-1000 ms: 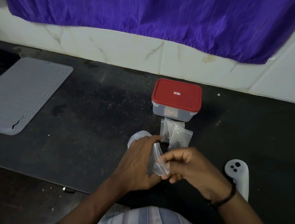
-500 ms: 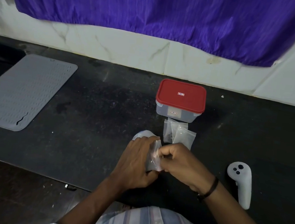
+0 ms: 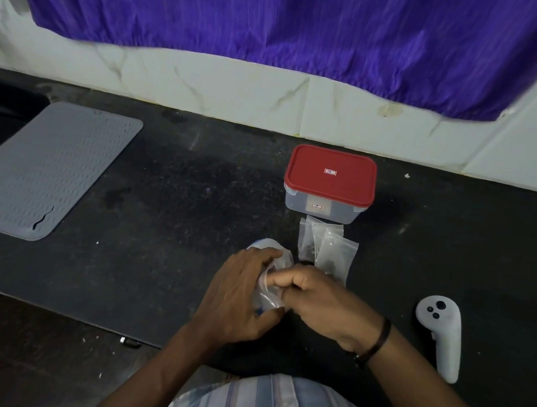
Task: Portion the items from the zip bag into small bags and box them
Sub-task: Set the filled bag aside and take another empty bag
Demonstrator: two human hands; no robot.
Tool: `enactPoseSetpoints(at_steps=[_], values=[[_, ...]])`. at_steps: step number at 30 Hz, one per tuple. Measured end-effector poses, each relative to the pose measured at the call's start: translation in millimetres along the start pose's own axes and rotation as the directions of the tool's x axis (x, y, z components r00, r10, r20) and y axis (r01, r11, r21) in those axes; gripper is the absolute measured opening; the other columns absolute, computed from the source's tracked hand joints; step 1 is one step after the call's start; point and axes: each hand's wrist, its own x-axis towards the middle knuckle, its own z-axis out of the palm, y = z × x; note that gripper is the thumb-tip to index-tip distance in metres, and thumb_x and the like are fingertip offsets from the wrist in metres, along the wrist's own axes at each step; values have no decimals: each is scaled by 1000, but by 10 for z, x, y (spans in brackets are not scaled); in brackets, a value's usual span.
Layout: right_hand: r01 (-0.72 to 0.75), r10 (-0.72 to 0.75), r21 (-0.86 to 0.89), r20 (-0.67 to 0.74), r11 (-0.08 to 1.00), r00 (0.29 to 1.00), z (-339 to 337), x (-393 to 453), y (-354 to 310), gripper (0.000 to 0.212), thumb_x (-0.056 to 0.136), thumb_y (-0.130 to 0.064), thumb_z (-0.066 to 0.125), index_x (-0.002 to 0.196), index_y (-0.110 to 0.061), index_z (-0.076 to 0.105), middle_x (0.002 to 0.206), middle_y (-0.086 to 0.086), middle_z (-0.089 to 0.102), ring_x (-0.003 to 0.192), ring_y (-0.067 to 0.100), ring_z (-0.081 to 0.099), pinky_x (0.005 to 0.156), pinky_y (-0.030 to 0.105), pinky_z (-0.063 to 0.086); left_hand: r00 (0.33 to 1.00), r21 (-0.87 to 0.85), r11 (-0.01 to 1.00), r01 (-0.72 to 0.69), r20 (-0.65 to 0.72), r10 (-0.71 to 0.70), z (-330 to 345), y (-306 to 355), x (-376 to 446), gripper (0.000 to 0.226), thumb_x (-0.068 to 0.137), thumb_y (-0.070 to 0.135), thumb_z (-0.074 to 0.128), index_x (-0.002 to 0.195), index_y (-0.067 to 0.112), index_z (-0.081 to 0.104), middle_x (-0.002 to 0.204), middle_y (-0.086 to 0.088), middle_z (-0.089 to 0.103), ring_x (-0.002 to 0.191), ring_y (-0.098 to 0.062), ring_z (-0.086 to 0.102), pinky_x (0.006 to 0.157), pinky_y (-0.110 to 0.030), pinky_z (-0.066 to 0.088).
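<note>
I see my left hand point(image 3: 237, 296) and right hand point(image 3: 319, 299) both pinching one clear small bag point(image 3: 268, 291) between them above the black counter point(image 3: 158, 210). Beyond lie filled small bags point(image 3: 327, 247), then the box point(image 3: 329, 185), red lid on.

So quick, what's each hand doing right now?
Left hand: closed on the clear plastic zip bag.
Right hand: fingers pinched on the same bag.

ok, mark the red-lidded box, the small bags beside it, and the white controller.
red-lidded box point(image 3: 330, 177): head view, middle of the lid.
small bags point(image 3: 336, 249): head view, rightmost bag's face.
white controller point(image 3: 443, 336): head view, upper handle.
</note>
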Motion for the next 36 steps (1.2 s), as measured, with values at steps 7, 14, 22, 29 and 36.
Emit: enactPoseSetpoints(at_steps=[7,14,22,29,36], values=[[101,-102,29,42,995,994,26,-27,-10,34,98,-3,46,109,-24,70,106,-13,69,104,-5,61,96,15,44,998,-87,996,38,-43,-42,-11,-50,-57,47,79,37,72,112,5,63,102,4,66,89,-9,65,77,-26,52],[104,-97,-193,45,976,994,62,-57,9,28,98,-15,49,118,-23,66,100,-13,68,87,-6,61,81,14,48,999,-199,979,-39,-37,32,-76,5,-16,38,74,22,74,106,5,65,99,2,66,88,-10,65,73,-27,52],[126,-119,-169,53,978,992,175,4,27,37,95,-10,45,68,-32,58,70,-14,56,66,-1,53,63,18,41,998,-195,979,-59,0,60,-37,-37,-12,43,70,23,74,109,7,63,100,0,64,88,-16,66,69,-40,53],[106,-114,75,110,992,987,214,25,119,34,96,-4,45,73,-24,61,72,-18,57,71,-8,52,73,14,40,1000,-123,992,-23,17,26,-37,-130,-125,45,71,24,76,112,15,61,103,6,67,90,-9,67,71,-36,55],[128,-265,-327,-417,936,869,-4,37,500,22,93,-33,59,115,-26,60,108,-13,58,92,1,59,76,19,49,936,-163,961,221,-240,-256,-172,-135,-80,46,78,40,74,111,11,61,89,6,65,76,-8,65,64,-24,54]])
